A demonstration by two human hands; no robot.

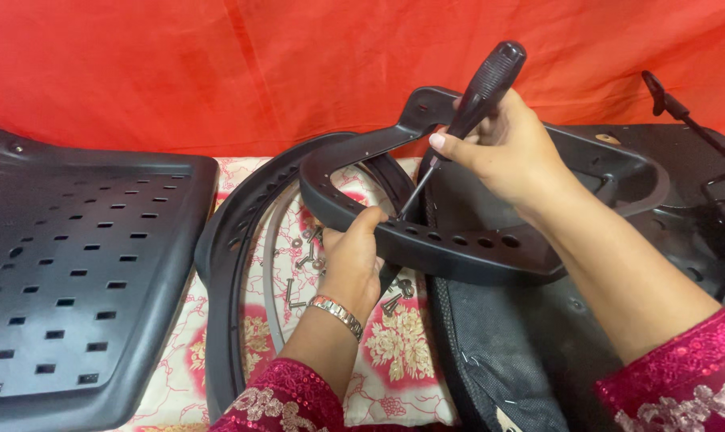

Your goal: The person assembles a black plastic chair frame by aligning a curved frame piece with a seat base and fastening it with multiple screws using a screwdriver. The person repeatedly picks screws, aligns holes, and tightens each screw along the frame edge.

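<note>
My right hand grips the black handle of a screwdriver, its shaft angled down-left to the near edge of a black plastic chair armrest. The tip meets the armrest beside a row of round holes. My left hand, with a metal bracelet on the wrist, holds that near edge of the armrest just left of the tip. Both sleeves are dark red with sequins.
A black perforated chair panel lies at left. A curved black frame and loose screws rest on a floral cloth. A black seat base with a lever sits at right. Red fabric hangs behind.
</note>
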